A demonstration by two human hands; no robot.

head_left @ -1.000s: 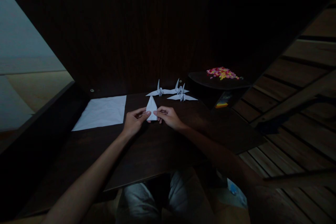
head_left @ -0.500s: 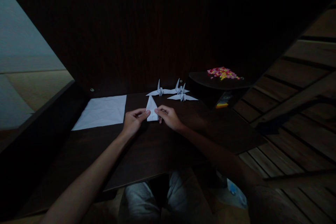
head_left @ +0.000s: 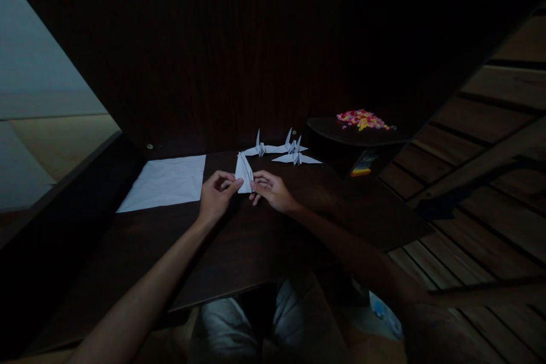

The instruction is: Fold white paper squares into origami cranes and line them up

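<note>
A small piece of folded white paper (head_left: 243,173), narrowing to a point at its far end, is held between my two hands over the dark desk. My left hand (head_left: 218,192) pinches its left edge, thumb on top. On the right edge my right hand (head_left: 273,190) grips the same paper with thumb and fingers. Just beyond the paper stand three white paper cranes, among them a front crane (head_left: 297,158) and a left crane (head_left: 261,149) with wings spread. The paper's underside and some fingertips are hidden.
A white paper sheet (head_left: 166,182) lies flat on the desk (head_left: 239,250) to the left. At the right, a rounded shelf (head_left: 328,128) bears a pile of small colourful pieces (head_left: 364,119). A tall dark panel (head_left: 191,57) rises behind the desk.
The folded paper has turned slightly, its tip shifting left, and its right-hand flap now stands partly apart. My right hand's fingers have shifted at the edge. The cranes and sheet stay put.
</note>
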